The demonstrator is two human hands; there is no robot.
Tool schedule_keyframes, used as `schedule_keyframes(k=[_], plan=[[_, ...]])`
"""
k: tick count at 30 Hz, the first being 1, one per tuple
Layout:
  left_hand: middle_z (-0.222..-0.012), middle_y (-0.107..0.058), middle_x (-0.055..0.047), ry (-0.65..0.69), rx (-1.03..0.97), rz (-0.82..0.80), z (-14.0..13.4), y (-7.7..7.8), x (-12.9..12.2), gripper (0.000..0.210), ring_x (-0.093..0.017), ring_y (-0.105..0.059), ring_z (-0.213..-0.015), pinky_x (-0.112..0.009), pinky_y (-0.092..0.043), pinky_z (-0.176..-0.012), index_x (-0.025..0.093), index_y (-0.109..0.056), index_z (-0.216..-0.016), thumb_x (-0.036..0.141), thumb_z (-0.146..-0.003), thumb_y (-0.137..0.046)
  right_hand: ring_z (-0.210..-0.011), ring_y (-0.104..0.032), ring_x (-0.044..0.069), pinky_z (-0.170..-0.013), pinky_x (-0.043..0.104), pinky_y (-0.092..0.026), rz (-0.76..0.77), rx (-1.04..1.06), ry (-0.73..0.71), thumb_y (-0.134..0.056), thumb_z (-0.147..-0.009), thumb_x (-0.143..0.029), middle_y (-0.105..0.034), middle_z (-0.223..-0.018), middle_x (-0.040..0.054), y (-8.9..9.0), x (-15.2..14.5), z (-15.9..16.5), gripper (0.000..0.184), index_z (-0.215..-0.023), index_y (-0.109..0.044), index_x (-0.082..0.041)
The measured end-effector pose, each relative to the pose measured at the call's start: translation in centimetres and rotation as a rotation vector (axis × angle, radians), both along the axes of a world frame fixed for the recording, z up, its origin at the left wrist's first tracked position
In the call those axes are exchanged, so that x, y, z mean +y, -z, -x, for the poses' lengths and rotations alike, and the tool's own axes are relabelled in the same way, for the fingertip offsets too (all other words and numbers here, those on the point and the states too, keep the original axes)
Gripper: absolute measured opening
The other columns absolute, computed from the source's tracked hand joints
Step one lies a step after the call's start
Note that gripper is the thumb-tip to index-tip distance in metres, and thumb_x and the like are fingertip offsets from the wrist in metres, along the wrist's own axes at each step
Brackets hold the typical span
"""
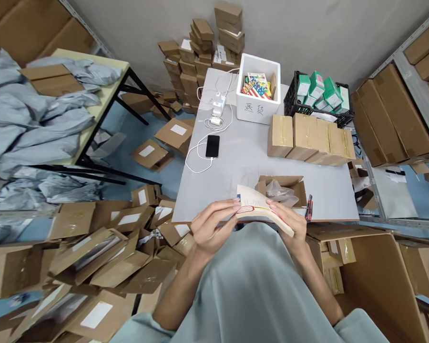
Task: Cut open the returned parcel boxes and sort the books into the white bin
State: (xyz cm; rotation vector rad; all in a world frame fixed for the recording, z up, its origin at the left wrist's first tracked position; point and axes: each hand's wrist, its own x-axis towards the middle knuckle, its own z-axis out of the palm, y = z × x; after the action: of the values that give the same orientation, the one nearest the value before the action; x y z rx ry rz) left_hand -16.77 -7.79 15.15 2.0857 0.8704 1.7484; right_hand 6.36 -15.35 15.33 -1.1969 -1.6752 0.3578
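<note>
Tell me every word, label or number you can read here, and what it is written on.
White foam box on the grey table: two handwritten dark characters on its front, too blurred to read.
Cream paper booklet held in both the left hand and the right hand: red-bordered print, too small to read.
Green-and-white cartons in the black plastic crate: print unreadable.
White labels on the brown cardboard parcels: blurred.

A: Where is the worktop [243,171] bare?
B: Mid-left, between the phone [212,146] with its cable and the open carton [284,188].
A: What blocks the back?
B: A row of taped cartons [309,138], the white foam box [258,90] and the black crate [316,97].
</note>
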Motion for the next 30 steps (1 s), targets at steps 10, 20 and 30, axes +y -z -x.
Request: schedule_keyframes(k=[10,20,30], plan=[[-0.106,-0.087,0.0,-0.138,-0.014,-0.064,-0.4,-0.9,-1.0,0.034,-0.021,-0.088,-0.091,-0.035,-0.078,-0.082,0.023,-0.081,-0.114,0.001,-0.089,-0.088,-0.132,-0.078,0.025,-0.108,0.04,-0.071,-0.109,-0.128,0.049,-0.054,-0.113,-0.011,-0.074,-0.149,0.0095,0.0,-1.7,3.1,0.06,-0.17,-0.053,-0.03],[-0.105,-0.088,-0.002,0.132,0.063,0.027,1.3,-2.6,0.2,0.031,-0.02,-0.088,-0.092,-0.031,-0.077,-0.085,0.022,-0.082,-0.118,0.002,-0.094,-0.084,-0.126,-0.081,0.025,-0.101,0.035,-0.073,-0.083,-0.218,-0.004,-0.056,-0.113,-0.01,-0.075,-0.146,0.0102,-1.1,-1.5,1.0,0.064,-0.173,-0.048,-0.031],[-0.108,-0.089,-0.002,0.073,0.082,-0.01,1.4,-3.0,0.3,0.036,-0.019,-0.088,-0.092,-0.028,-0.076,-0.086,0.021,-0.083,-0.117,-0.002,-0.09,-0.086,-0.129,-0.079,0.025,-0.102,0.034,-0.072,-0.081,-0.199,-0.039,-0.057,-0.112,-0.01,-0.074,-0.149,0.0099,-1.6,-1.3,1.2,0.064,-0.173,-0.049,-0.029]])
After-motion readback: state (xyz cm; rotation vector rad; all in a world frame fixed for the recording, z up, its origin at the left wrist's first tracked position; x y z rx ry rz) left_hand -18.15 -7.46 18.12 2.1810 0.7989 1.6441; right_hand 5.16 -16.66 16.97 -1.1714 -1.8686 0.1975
